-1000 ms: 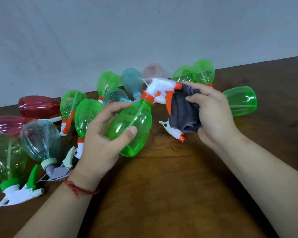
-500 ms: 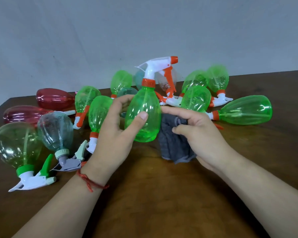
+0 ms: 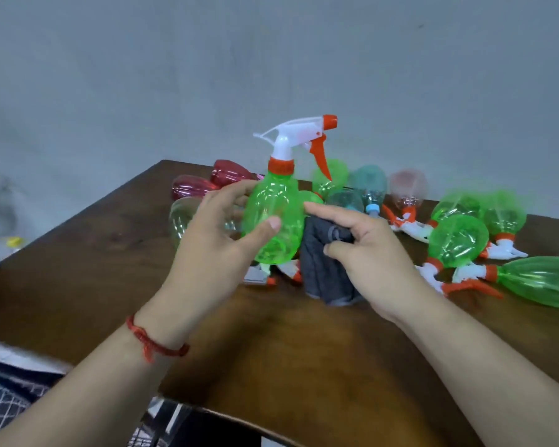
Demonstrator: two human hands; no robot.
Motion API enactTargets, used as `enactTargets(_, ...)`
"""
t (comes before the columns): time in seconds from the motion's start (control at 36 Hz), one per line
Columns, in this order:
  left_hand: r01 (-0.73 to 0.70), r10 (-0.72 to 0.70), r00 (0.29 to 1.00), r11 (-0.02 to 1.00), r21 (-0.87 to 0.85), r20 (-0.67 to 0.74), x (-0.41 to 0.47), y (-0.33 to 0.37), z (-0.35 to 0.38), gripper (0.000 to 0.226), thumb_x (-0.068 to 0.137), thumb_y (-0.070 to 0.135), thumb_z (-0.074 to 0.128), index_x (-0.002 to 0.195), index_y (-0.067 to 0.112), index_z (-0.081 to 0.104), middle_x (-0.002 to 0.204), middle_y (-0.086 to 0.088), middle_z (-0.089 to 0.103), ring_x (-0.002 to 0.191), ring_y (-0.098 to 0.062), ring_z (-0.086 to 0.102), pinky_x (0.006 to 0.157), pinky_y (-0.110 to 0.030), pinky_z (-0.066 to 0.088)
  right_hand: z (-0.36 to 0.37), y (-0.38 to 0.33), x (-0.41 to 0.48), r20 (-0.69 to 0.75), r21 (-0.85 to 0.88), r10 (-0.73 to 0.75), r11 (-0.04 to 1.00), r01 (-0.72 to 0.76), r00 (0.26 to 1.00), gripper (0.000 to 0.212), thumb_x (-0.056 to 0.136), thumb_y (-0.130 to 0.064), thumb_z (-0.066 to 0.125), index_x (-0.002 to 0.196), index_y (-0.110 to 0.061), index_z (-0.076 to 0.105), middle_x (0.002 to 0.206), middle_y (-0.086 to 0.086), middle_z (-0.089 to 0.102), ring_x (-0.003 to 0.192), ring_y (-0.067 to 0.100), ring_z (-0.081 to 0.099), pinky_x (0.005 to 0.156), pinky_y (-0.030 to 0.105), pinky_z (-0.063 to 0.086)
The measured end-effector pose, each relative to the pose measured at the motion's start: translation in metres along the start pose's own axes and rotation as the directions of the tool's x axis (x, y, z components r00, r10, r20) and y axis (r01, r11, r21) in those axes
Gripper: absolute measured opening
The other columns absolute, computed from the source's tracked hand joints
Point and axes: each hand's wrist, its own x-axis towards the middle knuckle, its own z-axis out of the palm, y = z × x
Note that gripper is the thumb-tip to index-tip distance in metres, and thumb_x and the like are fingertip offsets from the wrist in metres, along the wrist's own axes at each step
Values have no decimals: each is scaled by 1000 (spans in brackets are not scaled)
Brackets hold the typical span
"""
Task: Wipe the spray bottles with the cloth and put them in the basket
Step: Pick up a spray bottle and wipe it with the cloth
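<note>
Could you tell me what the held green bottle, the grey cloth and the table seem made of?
The green spray bottle looks like glossy translucent plastic: things show through it. The cloth seems soft matte fabric, hanging in folds. The table looks like dark wood or veneer, with visible grain.

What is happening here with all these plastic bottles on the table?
A person is cleaning spray bottles by hand. The left hand holds one green spray bottle upright above the wooden table, with its white and orange trigger head on top. The right hand pinches a dark grey cloth right beside the bottle's lower side. Many other spray bottles, green, red and bluish, lie on the table behind the hands. No basket is in view.
</note>
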Motion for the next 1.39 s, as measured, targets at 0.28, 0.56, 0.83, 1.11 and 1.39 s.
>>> enactTargets(0.28,109,-69,946,988,110,-317,-16,-46,-162,65,81,57,81,138,32,63,130,2,69,113,-10,72,100,-46,61,174,-62,46,289,-103,-43,992,76,956,83,81,14,46,140,-42,65,131,-35,60,116,-21,55,92,-1,40)
enactTargets(0.56,254,-141,923,922,291,-358,6,-131,-225,64,81,51,88,133,30,59,127,-1,66,111,-15,70,100,-49,61,276,-57,91,402,-230,112,973,-18,909,69,87,-1,49,148,-31,60,138,-12,67,126,10,60,106,29,49)
enactTargets(0.83,374,-249,909,841,390,-335,32,-184,-237,67,81,48,91,133,26,56,119,-2,66,104,-20,69,96,-48,60,323,-24,129,452,-259,263,953,-157,852,86,75,-2,50,157,-28,50,146,-6,63,127,18,62,108,41,54)
enactTargets(1.11,441,-303,884,794,419,-356,84,-190,-245,69,82,40,93,137,21,57,126,-7,63,109,-26,68,99,-47,58,345,-35,163,460,-224,280,955,-196,842,74,89,2,48,151,-37,53,136,-3,68,108,18,67,73,29,56)
enactTargets(1.39,484,-316,841,801,353,-438,64,-177,-228,78,92,35,84,152,10,41,150,-13,47,131,-31,58,109,-42,48,331,-30,158,362,-154,293,955,-254,885,81,89,2,52,162,-30,36,160,5,45,136,29,52,103,40,54)
